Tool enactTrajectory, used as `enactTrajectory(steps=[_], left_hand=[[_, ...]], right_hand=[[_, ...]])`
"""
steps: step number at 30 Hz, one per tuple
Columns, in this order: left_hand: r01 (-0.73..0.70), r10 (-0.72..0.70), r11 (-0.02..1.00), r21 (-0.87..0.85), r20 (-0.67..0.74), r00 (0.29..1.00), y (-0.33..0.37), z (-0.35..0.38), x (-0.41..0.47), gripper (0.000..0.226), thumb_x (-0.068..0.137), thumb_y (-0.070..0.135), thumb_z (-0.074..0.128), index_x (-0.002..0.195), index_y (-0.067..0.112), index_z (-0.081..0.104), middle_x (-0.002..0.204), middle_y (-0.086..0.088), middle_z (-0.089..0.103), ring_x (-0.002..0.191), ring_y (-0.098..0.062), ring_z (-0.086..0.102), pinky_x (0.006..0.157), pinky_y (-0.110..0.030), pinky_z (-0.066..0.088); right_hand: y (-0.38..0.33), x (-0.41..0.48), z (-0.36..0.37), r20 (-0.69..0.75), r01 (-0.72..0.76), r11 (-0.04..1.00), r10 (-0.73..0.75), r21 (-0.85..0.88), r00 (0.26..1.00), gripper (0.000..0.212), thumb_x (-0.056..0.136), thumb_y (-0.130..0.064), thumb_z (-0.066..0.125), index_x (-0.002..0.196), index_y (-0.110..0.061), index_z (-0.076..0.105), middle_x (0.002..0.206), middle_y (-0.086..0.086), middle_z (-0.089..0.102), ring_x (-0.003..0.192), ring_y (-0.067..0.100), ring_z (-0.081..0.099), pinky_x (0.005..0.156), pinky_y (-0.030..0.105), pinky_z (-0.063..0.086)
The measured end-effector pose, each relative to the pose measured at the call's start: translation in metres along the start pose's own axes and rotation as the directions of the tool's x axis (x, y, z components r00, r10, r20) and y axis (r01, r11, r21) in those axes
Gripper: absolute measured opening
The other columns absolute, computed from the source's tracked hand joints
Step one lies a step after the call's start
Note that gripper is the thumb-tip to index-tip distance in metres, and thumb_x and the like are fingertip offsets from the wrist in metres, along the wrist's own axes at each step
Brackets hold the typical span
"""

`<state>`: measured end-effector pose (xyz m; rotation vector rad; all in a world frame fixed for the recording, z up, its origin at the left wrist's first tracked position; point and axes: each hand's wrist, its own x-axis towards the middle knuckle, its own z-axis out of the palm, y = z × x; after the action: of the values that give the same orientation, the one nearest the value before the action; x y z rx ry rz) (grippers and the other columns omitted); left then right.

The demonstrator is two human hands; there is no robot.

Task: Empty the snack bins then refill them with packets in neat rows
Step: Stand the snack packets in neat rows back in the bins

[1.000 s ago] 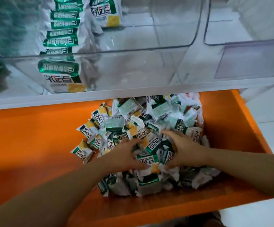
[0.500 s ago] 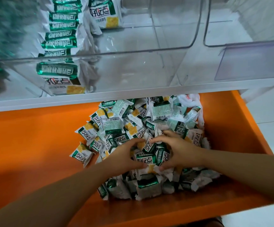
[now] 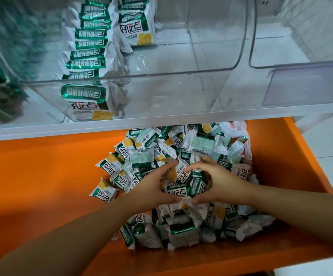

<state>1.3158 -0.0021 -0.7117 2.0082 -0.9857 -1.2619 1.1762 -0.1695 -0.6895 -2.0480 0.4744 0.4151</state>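
Running off the frame at left, right and bottom, the orange drawer (image 3: 42,186) shows only part of its floor and right wall; its back is hidden under the white shelf ledge (image 3: 62,132). Above the ledge, the clear bin (image 3: 171,96) holds a row of packets (image 3: 88,56) along its left side, overlapping front to back, with one more packet (image 3: 136,26) beside the far end. The neighbouring bin (image 3: 271,46) at right is cut by the edge. At far left, blurred green shapes cannot be made out. In the drawer lies a loose pile of packets (image 3: 201,142), its far part tucked beneath the ledge. On the pile, the left hand (image 3: 151,188) and right hand (image 3: 223,182) curl their fingers round a small bunch (image 3: 183,184), thumbs nearly meeting below, forefingers nearly meeting above.
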Motion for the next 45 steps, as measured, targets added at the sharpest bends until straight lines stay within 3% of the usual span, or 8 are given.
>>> enactTrajectory(steps=[6, 10, 15, 21, 27, 34, 40, 45], left_hand=[[-0.08, 0.083, 0.996, 0.048, -0.082, 0.993, 0.029, -0.014, -0.026, 0.089, 0.075, 0.034, 0.079, 0.127, 0.067, 0.013, 0.133, 0.016, 0.036, 0.112, -0.001, 0.044, 0.08, -0.013, 0.043], [-0.159, 0.158, 0.987, 0.004, -0.136, 0.978, 0.052, -0.019, -0.056, 0.088, 0.074, 0.029, 0.081, 0.118, 0.071, 0.017, 0.125, 0.018, 0.04, 0.103, 0.007, 0.049, 0.077, -0.011, 0.044], [-0.274, 0.265, 0.962, -0.011, -0.214, 0.94, 0.087, -0.028, -0.1, 0.089, 0.075, 0.019, 0.08, 0.126, 0.064, 0.023, 0.125, 0.017, 0.038, 0.114, -0.003, 0.049, 0.074, -0.005, 0.046], [-0.373, 0.427, 0.903, 0.215, -0.336, 0.84, 0.13, -0.05, -0.151, 0.092, 0.07, 0.035, 0.081, 0.127, 0.073, 0.02, 0.135, 0.018, 0.042, 0.121, -0.006, 0.048, 0.094, -0.032, 0.051], [-0.387, 0.604, 0.772, 0.504, -0.392, 0.694, 0.188, -0.087, -0.165, 0.092, 0.073, 0.033, 0.08, 0.131, 0.063, 0.016, 0.129, 0.019, 0.035, 0.115, 0.007, 0.034, 0.096, -0.006, 0.03], [-0.425, 0.709, 0.653, 0.627, -0.307, 0.635, 0.255, -0.116, -0.128, 0.092, 0.076, 0.028, 0.079, 0.123, 0.068, 0.01, 0.129, 0.011, 0.038, 0.112, -0.002, 0.041, 0.09, -0.014, 0.032], [-0.429, 0.689, 0.7, 0.571, -0.382, 0.616, 0.256, -0.133, -0.079, 0.092, 0.078, 0.022, 0.077, 0.134, 0.06, 0.015, 0.133, 0.011, 0.038, 0.109, 0.003, 0.039, 0.086, 0.002, 0.029], [-0.423, 0.577, 0.815, 0.397, -0.475, 0.664, 0.232, -0.149, -0.049, 0.084, 0.076, 0.017, 0.078, 0.138, 0.049, 0.03, 0.136, 0.012, 0.044, 0.117, -0.007, 0.05, 0.099, -0.033, 0.046]], right_hand=[[-0.036, -0.022, -0.017, -0.073, 0.063, 0.998, -0.065, -0.023, 0.995, 0.069, 0.059, -0.039, 0.087, 0.113, -0.057, 0.049, 0.136, -0.013, 0.03, 0.129, 0.009, 0.035, 0.112, 0.031, 0.032], [-0.066, -0.052, -0.03, -0.071, 0.088, 0.993, -0.094, -0.081, 0.993, 0.066, 0.066, -0.032, 0.085, 0.117, -0.049, 0.047, 0.122, -0.018, 0.029, 0.116, 0.0, 0.031, 0.081, -0.007, 0.023], [-0.108, -0.096, -0.044, -0.134, 0.17, 0.972, -0.193, -0.162, 0.972, 0.066, 0.067, -0.032, 0.085, 0.118, -0.048, 0.046, 0.132, -0.014, 0.031, 0.119, -0.002, 0.03, 0.073, -0.013, 0.022], [-0.154, -0.139, -0.055, -0.236, 0.31, 0.928, -0.355, -0.208, 0.905, 0.068, 0.064, -0.033, 0.085, 0.112, -0.058, 0.044, 0.125, -0.027, 0.017, 0.126, -0.011, 0.017, 0.097, 0.008, 0.025], [-0.185, -0.151, -0.088, -0.418, 0.476, 0.834, -0.552, -0.279, 0.722, 0.064, 0.06, -0.028, 0.087, 0.104, -0.054, 0.049, 0.119, -0.02, 0.033, 0.109, -0.026, 0.032, 0.092, 0.001, 0.035], [-0.184, -0.145, -0.14, -0.584, 0.569, 0.804, -0.548, -0.172, 0.599, 0.064, 0.052, -0.043, 0.084, 0.108, -0.047, 0.055, 0.115, -0.019, 0.042, 0.109, 0.006, 0.056, 0.086, 0.037, 0.055], [-0.185, -0.111, -0.16, -0.644, 0.516, 0.832, -0.512, -0.205, 0.569, 0.063, 0.06, -0.032, 0.088, 0.105, -0.054, 0.05, 0.134, -0.009, 0.035, 0.12, 0.009, 0.048, 0.099, 0.033, 0.048], [-0.192, -0.077, -0.16, -0.612, 0.459, 0.848, -0.515, -0.264, 0.6, 0.073, 0.066, -0.027, 0.085, 0.122, -0.048, 0.043, 0.14, -0.017, 0.018, 0.116, -0.007, 0.033, 0.082, -0.008, 0.027]])
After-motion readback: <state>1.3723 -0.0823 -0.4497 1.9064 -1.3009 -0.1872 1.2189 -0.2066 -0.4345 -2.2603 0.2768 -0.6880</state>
